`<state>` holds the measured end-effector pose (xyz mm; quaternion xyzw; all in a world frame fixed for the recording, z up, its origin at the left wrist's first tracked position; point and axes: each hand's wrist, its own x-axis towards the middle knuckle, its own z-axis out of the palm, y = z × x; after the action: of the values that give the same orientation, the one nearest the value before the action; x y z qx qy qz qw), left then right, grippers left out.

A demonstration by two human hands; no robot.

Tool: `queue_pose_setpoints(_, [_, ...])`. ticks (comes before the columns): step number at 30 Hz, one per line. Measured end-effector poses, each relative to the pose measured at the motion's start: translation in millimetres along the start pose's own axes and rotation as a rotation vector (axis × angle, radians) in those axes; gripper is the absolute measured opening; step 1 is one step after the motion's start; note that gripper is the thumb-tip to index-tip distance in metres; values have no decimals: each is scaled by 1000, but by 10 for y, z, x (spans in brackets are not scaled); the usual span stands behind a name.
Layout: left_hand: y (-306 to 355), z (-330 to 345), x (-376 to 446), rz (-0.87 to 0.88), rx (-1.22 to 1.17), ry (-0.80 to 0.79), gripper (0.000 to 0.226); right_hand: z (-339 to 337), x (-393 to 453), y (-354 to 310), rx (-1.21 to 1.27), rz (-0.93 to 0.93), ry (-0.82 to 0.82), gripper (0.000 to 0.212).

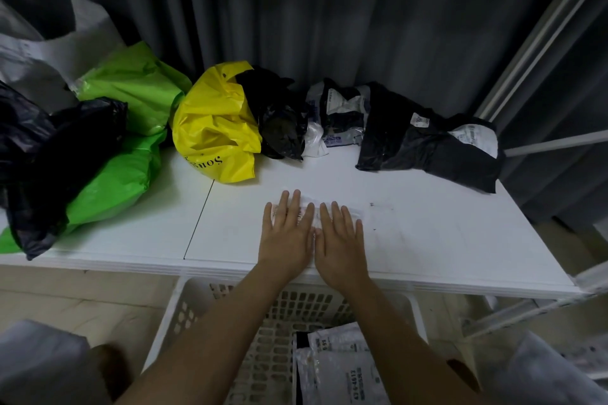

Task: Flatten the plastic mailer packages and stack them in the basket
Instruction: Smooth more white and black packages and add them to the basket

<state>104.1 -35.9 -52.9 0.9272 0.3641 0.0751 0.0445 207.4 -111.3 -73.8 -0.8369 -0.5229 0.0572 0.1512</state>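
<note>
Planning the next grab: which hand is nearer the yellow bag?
Left. The left hand lies just below the yellow bag; the right hand lies beside it, farther right.

Basket mailer (342,371) — "4613".

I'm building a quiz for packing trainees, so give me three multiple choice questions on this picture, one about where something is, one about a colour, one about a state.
1. Where is the white basket?
A. on the table
B. below the table's near edge
C. behind the curtain

2. What colour is the bag with dark lettering at the table's middle?
A. yellow
B. red
C. blue

3. How do the hands lie on the white mailer?
A. both clenched in fists
B. one lifted clear
C. both flat, fingers straight

Answers:
1 B, the basket sits under the white table edge, mailers already in it.
2 A, the yellow bag bears the lettering.
3 C, the left hand and right hand press side by side.
</note>
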Motion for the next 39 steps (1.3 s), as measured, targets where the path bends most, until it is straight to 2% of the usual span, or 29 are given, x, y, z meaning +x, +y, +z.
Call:
queue_pose_setpoints(3, [-42,116,0,12,10,26,54,46,-1,6,-6,-11,38,77])
queue_pose_setpoints(6, [-62,143,-4,-16,-75,20,64,61,-4,-1,-18,-14,47,74])
queue_pose_setpoints(8, [-47,49,-2,-127,-189,18,67,61,-10,-5,-7,-6,58,74])
queue_pose_setpoints(10, [-57,-28,0,-283,-273,137,60,57,-14,-6,13,-3,81,73])
queue_pose_setpoints(14, [-127,-174,111,-609,-569,-24,59,70,-32,-3,25,-15,104,71])
queue_pose_setpoints(16, [-184,-162,189,-658,-710,-90,60,66,-38,-1,34,-27,101,70])
queue_pose_setpoints(19, [-241,-147,248,-602,-725,-127,54,44,-47,24,31,-48,86,71])
queue_pose_setpoints(24, [-196,-178,312,-440,-768,49,24,2,-28,81,-1,-57,22,71])
queue_pose_setpoints(26, [-157,-155,313,-343,-748,93,19,-15,-27,65,9,-46,26,72])
queue_pose_setpoints(31, [-199,-83,300,-306,-526,81,30,-46,19,11,25,48,122,73])
queue_pose_setpoints(32, [-198,-92,291,-341,-423,71,35,-46,37,9,23,62,122,74])
queue_pose_setpoints(34, [-183,-86,266,-356,-186,149,44,-32,55,17,12,69,98,76])
queue_pose_setpoints(36, [-152,-61,253,-235,-53,228,48,-30,61,20,9,53,96,77])
queue_pose_setpoints(39, [-71,-26,295,-4,-70,248,54,-33,64,11,-7,51,147,74])
